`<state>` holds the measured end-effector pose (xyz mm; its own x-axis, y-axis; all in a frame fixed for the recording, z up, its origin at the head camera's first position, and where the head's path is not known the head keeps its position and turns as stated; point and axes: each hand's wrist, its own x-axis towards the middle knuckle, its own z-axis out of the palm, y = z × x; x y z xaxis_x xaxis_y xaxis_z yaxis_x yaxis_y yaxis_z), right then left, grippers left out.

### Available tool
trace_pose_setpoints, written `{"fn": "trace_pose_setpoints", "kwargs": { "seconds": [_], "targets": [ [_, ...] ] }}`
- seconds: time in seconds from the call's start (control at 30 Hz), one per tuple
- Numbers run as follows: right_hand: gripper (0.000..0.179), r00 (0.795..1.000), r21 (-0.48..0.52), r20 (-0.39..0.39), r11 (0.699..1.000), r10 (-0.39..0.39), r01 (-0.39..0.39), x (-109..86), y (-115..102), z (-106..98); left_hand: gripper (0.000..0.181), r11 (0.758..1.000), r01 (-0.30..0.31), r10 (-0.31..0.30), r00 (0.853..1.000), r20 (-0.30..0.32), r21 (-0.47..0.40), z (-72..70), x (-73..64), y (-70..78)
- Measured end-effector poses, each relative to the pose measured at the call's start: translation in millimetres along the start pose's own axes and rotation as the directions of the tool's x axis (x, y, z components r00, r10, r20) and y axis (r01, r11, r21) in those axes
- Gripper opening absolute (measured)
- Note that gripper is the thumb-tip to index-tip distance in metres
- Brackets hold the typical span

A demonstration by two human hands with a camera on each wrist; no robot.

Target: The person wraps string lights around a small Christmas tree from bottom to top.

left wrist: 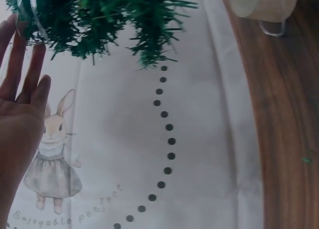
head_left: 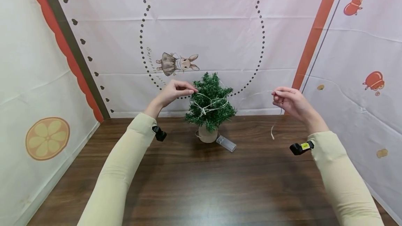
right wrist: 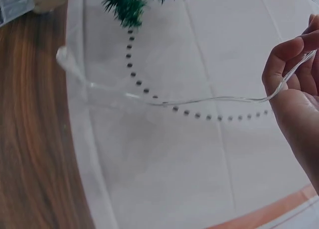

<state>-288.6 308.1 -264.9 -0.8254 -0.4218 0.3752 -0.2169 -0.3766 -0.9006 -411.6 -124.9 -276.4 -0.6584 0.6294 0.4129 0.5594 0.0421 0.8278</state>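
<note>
A small green artificial Christmas tree [head_left: 211, 97] stands in a pale pot [head_left: 207, 135] at the back of the table. Clear string lights [head_left: 216, 104] loop round its upper half. At the tree's left side, my left hand [head_left: 172, 94] pinches the wire between thumb and forefinger; the left wrist view shows its fingers [left wrist: 34, 69] close against the branches. Out to the right, my right hand [head_left: 290, 101] pinches the same wire, which stretches thinly across from the tree. The loose end [head_left: 272, 132] hangs below that hand, and in the right wrist view the wire [right wrist: 219, 98] runs across the palm.
A clear battery box [head_left: 226, 143] lies on the brown wooden table [head_left: 201, 184] beside the pot. White printed cloth [head_left: 207, 37] hangs behind the table and along both sides, close behind the tree. Black wrist cameras [head_left: 159, 133] sit on both sleeves.
</note>
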Motion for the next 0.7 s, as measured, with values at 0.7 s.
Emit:
{"fn": "trace_pose_setpoints", "kwargs": {
  "seconds": [0.7],
  "targets": [
    [0.022,0.995,0.02,-0.096,0.999,0.035,-0.033,0.6,-12.1,-7.6,0.022,0.976,-0.088,0.17,0.881,-0.441,0.2,38.5,31.3,66.0]
  ]
}}
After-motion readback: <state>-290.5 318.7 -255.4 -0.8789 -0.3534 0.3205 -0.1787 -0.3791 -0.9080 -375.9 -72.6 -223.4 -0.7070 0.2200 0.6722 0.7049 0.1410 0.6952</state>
